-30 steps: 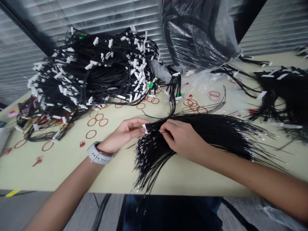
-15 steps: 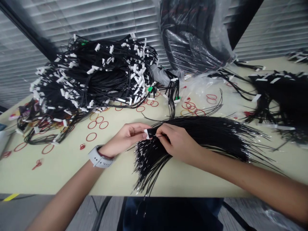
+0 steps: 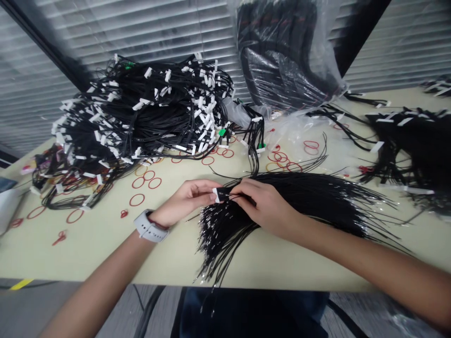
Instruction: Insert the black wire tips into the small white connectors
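Note:
My left hand [image 3: 186,201], with a grey watch on its wrist, pinches a small white connector [image 3: 215,194] with short black wires in it. My right hand [image 3: 268,206] meets it from the right, fingers pinched on a thin black wire at the connector's end. Both hands rest over a loose fan of black wires with metal tips [image 3: 317,199] that spreads across the table in front of me.
A big heap of finished black harnesses with white connectors [image 3: 141,112] fills the back left. Red rubber bands [image 3: 148,180] lie scattered on the pale table [image 3: 105,244]. A clear plastic bag of black wires [image 3: 282,56] stands behind, and more harnesses [image 3: 412,141] lie at right.
The hands have stayed together at the connector, the right fingers pushing slightly closer to it. The view shifted a little.

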`<control>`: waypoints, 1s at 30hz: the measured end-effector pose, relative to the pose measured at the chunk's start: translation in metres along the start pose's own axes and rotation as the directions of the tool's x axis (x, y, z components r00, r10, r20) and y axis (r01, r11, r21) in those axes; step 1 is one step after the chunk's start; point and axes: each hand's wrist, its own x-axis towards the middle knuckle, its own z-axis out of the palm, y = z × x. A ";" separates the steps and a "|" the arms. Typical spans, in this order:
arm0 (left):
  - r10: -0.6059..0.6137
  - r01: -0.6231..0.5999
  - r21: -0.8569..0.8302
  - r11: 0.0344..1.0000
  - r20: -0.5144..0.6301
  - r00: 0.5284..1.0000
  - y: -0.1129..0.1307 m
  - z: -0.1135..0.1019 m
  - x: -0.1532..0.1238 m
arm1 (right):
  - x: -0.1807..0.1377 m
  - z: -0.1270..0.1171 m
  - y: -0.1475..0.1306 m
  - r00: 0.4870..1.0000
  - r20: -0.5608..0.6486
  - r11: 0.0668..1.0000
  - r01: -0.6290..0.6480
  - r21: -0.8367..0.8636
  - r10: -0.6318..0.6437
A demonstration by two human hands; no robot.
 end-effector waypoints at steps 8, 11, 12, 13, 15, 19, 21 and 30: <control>-0.015 0.015 -0.032 0.999 -0.011 1.000 -0.001 -0.001 0.000 | -0.001 -0.002 -0.002 0.933 -0.335 0.991 0.135 -0.005 -0.129; -0.004 0.004 -0.015 1.000 -0.008 1.000 0.000 -0.002 -0.001 | -0.001 0.001 -0.002 0.968 -0.229 0.994 0.111 0.023 -0.103; -0.001 0.001 -0.006 1.000 -0.003 1.000 0.000 -0.002 -0.001 | -0.001 0.002 -0.002 0.978 -0.190 0.995 0.097 0.023 -0.091; 0.004 -0.004 0.003 1.000 0.004 1.000 0.000 -0.002 -0.001 | -0.001 0.003 -0.002 0.984 -0.160 0.996 0.086 0.019 -0.082; 0.009 -0.010 0.014 1.000 0.017 1.000 0.000 -0.002 -0.001 | -0.001 0.005 -0.001 0.990 -0.129 0.998 0.057 0.005 -0.056; 0.017 -0.017 0.009 1.000 0.029 0.999 0.002 -0.001 -0.002 | 0.001 0.006 -0.001 0.991 -0.116 0.997 -0.070 0.027 0.072; 0.020 -0.020 0.007 1.000 0.035 0.999 0.003 0.000 -0.002 | 0.001 0.007 -0.001 0.985 -0.108 0.991 -0.127 0.050 0.132; 0.010 -0.011 0.029 1.000 0.035 0.999 0.003 0.003 -0.002 | 0.004 0.009 -0.005 0.985 -0.079 0.988 -0.156 0.006 0.156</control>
